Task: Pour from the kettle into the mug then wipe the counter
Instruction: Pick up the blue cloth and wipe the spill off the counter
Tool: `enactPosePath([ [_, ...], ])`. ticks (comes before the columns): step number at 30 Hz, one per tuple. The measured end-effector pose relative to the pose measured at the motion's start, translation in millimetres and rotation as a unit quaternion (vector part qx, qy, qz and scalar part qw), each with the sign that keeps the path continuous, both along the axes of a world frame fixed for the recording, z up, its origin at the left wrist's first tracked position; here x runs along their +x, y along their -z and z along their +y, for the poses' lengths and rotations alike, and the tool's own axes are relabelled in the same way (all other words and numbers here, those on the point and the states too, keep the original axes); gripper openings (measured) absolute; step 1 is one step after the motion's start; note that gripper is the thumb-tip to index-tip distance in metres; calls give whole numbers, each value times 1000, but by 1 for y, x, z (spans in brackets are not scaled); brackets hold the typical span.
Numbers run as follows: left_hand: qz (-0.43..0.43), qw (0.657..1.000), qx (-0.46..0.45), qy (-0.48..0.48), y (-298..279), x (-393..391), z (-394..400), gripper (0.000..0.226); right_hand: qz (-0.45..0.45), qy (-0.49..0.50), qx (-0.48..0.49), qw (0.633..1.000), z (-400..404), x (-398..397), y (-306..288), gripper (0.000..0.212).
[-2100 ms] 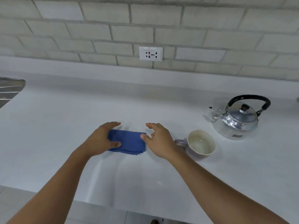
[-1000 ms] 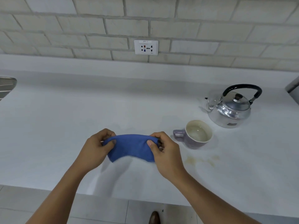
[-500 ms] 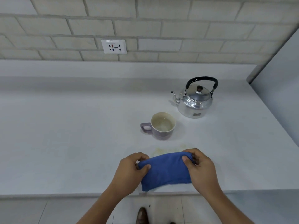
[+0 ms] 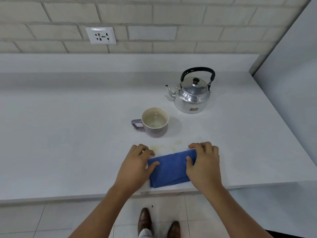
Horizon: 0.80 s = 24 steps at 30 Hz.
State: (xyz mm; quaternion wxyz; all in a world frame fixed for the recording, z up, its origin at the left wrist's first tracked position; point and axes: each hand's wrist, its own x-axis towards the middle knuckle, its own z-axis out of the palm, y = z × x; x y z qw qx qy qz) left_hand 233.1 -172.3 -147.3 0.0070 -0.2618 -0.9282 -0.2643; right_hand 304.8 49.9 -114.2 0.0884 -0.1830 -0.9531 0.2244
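Note:
A folded blue cloth (image 4: 169, 169) lies flat on the white counter (image 4: 68, 134) near its front edge. My left hand (image 4: 137, 164) grips the cloth's left end and my right hand (image 4: 204, 162) grips its right end. Just beyond the cloth, a yellowish spill (image 4: 164, 146) marks the counter. Behind the spill stands a purple mug (image 4: 154, 122) with liquid inside, its handle pointing left. A shiny metal kettle (image 4: 193, 93) with a black handle sits further back right, spout to the left.
A brick wall with a power socket (image 4: 101, 35) rises behind the counter. A grey wall panel (image 4: 291, 83) bounds the counter on the right. Below the front edge are floor tiles and my brown shoes (image 4: 145, 220).
The cloth was picked up from left of the mug, carried right in both hands, and now rests flat on the counter in front of the spill. The view shifted right.

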Motion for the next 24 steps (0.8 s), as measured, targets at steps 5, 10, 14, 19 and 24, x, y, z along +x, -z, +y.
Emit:
enactPosePath([
  [5,45,999,-7,-13,6,-15,-47,34,-144,-17,118,982,-38,10,-7,48],
  [10,-4,998,-53,-26,15,-19,-80,53,-188,-12,149,971,-66,11,5,83],
  [14,1,996,-81,-22,22,-20,-81,57,-177,-25,145,973,-61,18,15,85],
  [19,-3,995,-94,-30,25,-20,-81,58,-180,-20,60,982,-9,24,18,82],
  [24,-1,995,-94,-34,26,-20,-80,57,-137,32,-66,988,46,-3,24,71],
])
